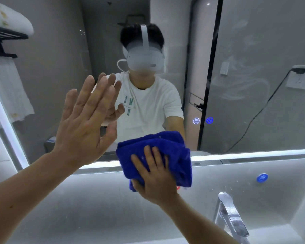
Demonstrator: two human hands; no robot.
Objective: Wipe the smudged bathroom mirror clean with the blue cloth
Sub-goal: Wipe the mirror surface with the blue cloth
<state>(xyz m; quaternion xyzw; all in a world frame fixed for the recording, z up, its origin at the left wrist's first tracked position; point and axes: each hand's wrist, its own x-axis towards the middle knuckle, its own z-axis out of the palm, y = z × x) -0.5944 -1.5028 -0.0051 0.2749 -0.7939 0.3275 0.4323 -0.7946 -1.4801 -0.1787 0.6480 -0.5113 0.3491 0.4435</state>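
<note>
The person is standing at the mirror (60, 67) with both hands up against it. The left hand (84, 124) is lying flat on the mirror's left-centre, fingers straight and spread, gripping nothing; it appears to be bracing. The right hand (155, 176) is pressing the blue cloth (165, 143) against the middle of the mirror's lower edge, fingers spread and nearly straight over the fabric, not wrapped round it. Whether the thumb is tucking a corner of the cloth I cannot tell.

The cloth is sitting as a folded wad straddling the lit strip (253, 154) along the mirror's bottom, half on glass and half on the wall below. It is bunched, so no clear long axis is showing.

The relation that matters is this: the pale swirled smudges (245, 81) are lying in the mirror's upper right part, up and to the right of the cloth and well apart from it. The right hand is the nearer one and is already carrying the cloth, so the next sweep probably needs to be travelling upward and rightward across the glass.

Counting: one cloth, one mirror, two glowing touch icons (196, 120) low on the mirror's right-centre, and one faucet (231, 213) below the mirror's lower right.
</note>
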